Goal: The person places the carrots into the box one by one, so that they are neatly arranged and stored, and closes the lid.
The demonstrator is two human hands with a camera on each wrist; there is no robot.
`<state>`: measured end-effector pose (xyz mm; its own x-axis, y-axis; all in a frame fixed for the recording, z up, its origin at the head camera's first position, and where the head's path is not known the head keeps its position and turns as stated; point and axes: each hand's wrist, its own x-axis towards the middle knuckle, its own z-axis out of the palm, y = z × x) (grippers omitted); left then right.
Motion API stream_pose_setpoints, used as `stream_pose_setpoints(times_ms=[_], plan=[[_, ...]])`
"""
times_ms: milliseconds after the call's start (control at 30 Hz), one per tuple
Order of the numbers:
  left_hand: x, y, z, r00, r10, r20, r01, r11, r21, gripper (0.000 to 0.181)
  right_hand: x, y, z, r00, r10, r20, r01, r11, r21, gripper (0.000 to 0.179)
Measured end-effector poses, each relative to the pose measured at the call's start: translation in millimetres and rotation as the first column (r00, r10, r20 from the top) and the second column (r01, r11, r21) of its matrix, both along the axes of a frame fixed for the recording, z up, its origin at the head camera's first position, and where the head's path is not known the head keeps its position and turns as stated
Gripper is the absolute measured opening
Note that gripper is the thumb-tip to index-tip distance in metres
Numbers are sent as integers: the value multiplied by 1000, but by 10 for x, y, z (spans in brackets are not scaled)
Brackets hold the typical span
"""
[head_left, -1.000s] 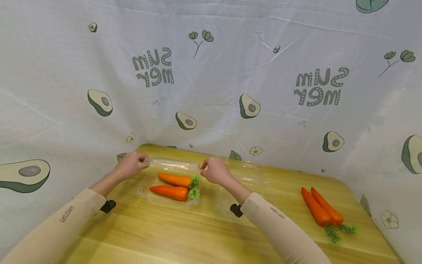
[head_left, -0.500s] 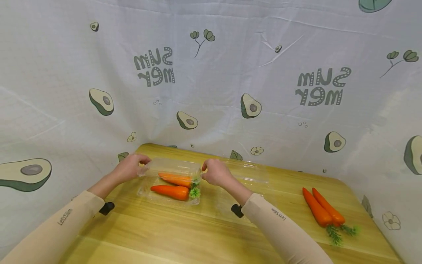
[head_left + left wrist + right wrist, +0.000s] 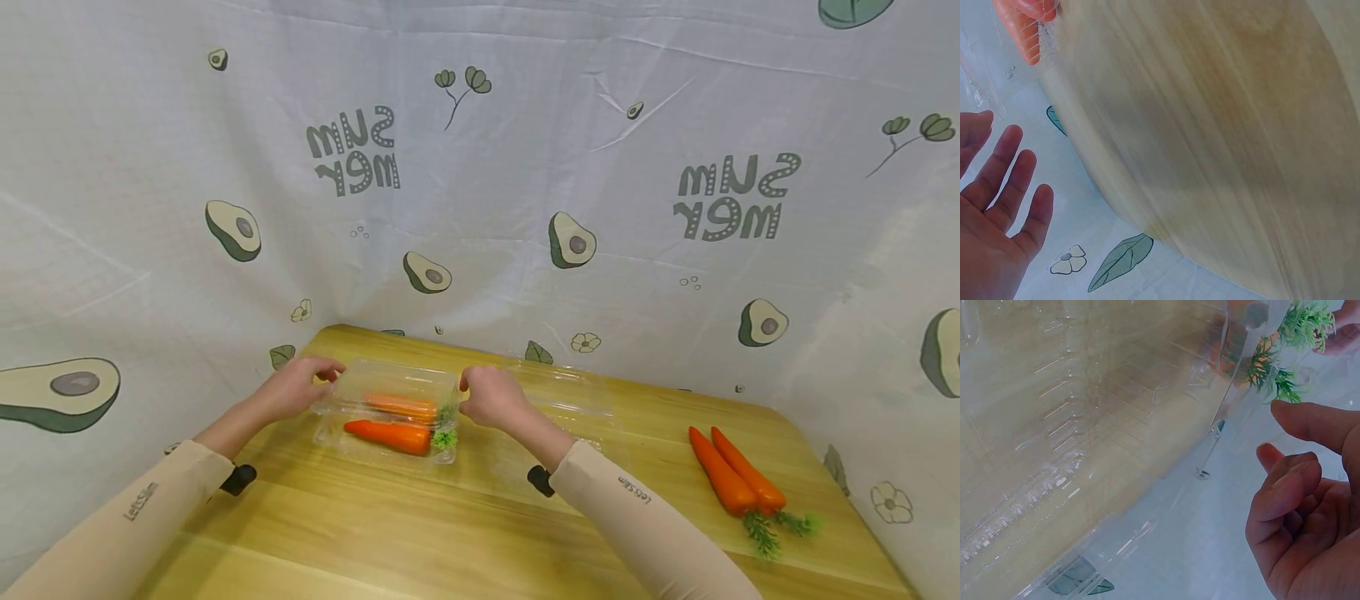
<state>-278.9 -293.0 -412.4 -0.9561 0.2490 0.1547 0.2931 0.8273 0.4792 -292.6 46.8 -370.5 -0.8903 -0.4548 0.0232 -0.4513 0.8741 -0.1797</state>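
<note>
In the head view, a clear plastic clamshell box holds two orange carrots: the far carrot shows through the tilted lid, while the near carrot lies in front of its edge. My left hand is at the lid's left side. Its fingers are spread and relaxed in the left wrist view, with nothing seen between them. My right hand is by the lid's right corner. The right wrist view shows a gap between thumb and forefinger, other fingers curled; the green carrot tops are just beyond.
A second clear clamshell box stands with its lid up behind my right forearm. Two more carrots with green tops lie at the right of the wooden table. A printed white curtain hangs behind the table.
The lid has tipped forward and down from its raised position, and now covers the far carrot. My left hand has lowered slightly and its fingers have come off the lid. The right hand has dropped a little.
</note>
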Motion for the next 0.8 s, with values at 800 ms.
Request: stream_pose_setpoints(times_ms=[800], plan=[[153, -60, -75, 996, -88, 14, 87, 991, 99, 36, 36, 15, -19, 998, 7, 67, -10, 999, 41, 34]])
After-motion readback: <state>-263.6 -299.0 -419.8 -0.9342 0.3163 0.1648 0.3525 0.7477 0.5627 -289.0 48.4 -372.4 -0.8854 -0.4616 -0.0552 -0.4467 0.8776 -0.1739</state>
